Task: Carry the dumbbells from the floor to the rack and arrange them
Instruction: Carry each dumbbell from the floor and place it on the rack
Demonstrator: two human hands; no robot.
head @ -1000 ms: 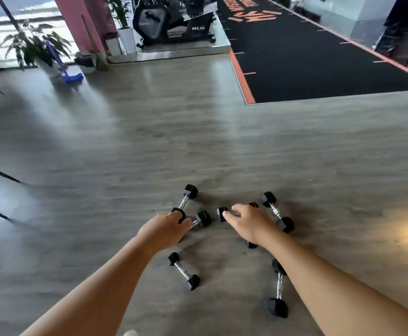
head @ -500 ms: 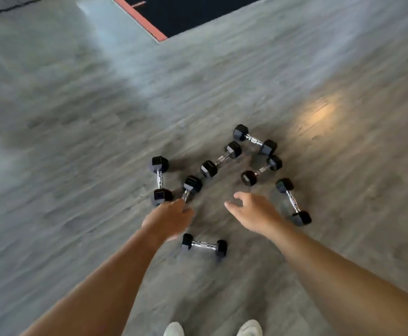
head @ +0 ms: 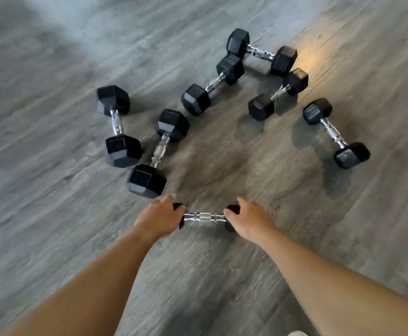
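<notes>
- Two bare forearms reach in from the bottom edge of the view, one on each side.
- No sleeve shows on either arm; both are uncovered from the frame edge to the wrist.
- The left hand [head: 158, 218] is bare, with no glove, ring or wristband to be seen.
- The right hand [head: 250, 220] is bare too, its wrist without a watch or strap.
- Short fingernails show on the thumb and fingertips.
- At the bottom edge, a pale rounded scrap, perhaps a shoe toe [head: 297, 333], is too cropped to tell.

nearest dumbbell [head: 204, 217] before 6 dumbbells [head: 211, 84], on floor [head: 52, 214]
</notes>
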